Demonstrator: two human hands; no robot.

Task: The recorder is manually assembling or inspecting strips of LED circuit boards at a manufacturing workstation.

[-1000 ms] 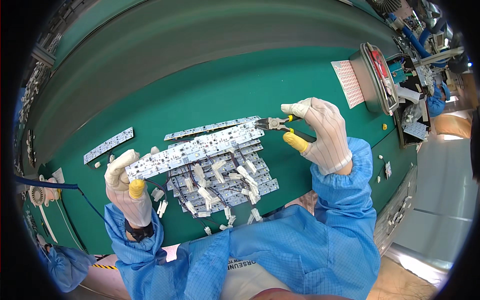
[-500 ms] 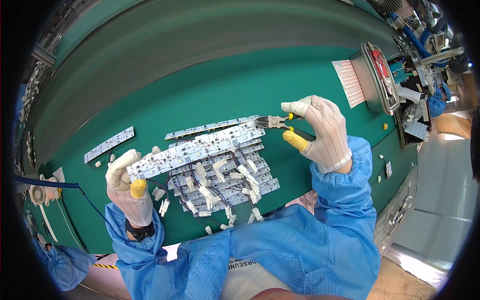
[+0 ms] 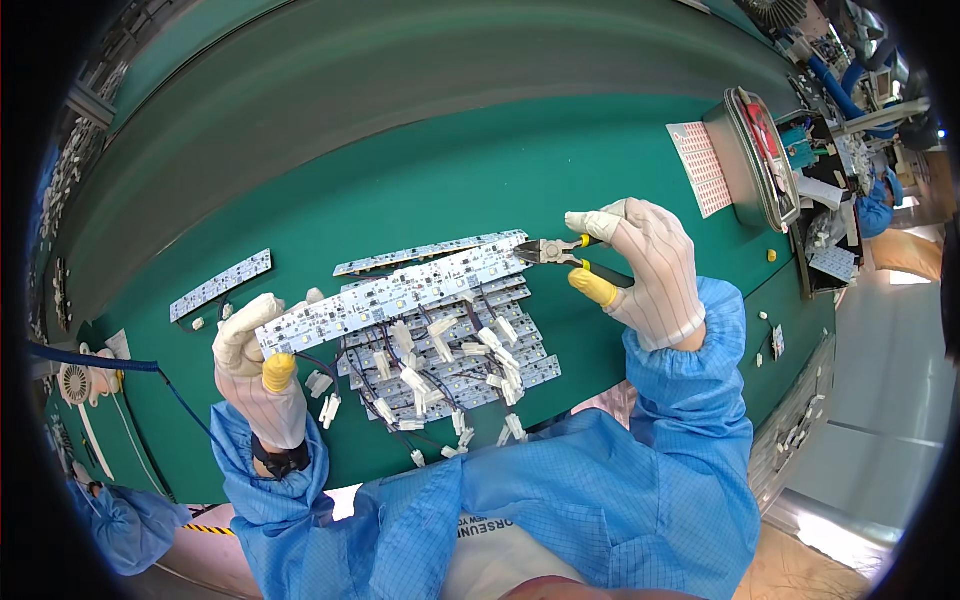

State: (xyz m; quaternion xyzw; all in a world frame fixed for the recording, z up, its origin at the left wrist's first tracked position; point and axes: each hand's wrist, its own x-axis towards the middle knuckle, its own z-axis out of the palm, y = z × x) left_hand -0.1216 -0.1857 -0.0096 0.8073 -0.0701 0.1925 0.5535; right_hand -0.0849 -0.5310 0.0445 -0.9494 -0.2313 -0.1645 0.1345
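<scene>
My left hand (image 3: pixel 258 350), in a white striped glove with a yellow thumb cover, grips the left end of a long white LED circuit board (image 3: pixel 400 292). The board slants up to the right above a stack of similar boards (image 3: pixel 455 375), whose dark wires end in white plug connectors (image 3: pixel 415 385). My right hand (image 3: pixel 655 275), gloved the same way, holds side cutters (image 3: pixel 552 251) by their black and yellow handles. The cutters' jaws are at the board's right end; whether they bite into it I cannot tell. Another board (image 3: pixel 430 252) shows just behind the held one.
A separate short LED board (image 3: pixel 220 286) lies to the left on the green mat (image 3: pixel 530 150). At the right stand a metal tin (image 3: pixel 750 165) with tools and a sheet of red labels (image 3: pixel 700 168). A blue coiled cord (image 3: pixel 95 362) runs in from the left.
The held board and both hands have shifted very slightly. The cutters' jaws sit a little lower at the board's right end, and the grips stay the same.
</scene>
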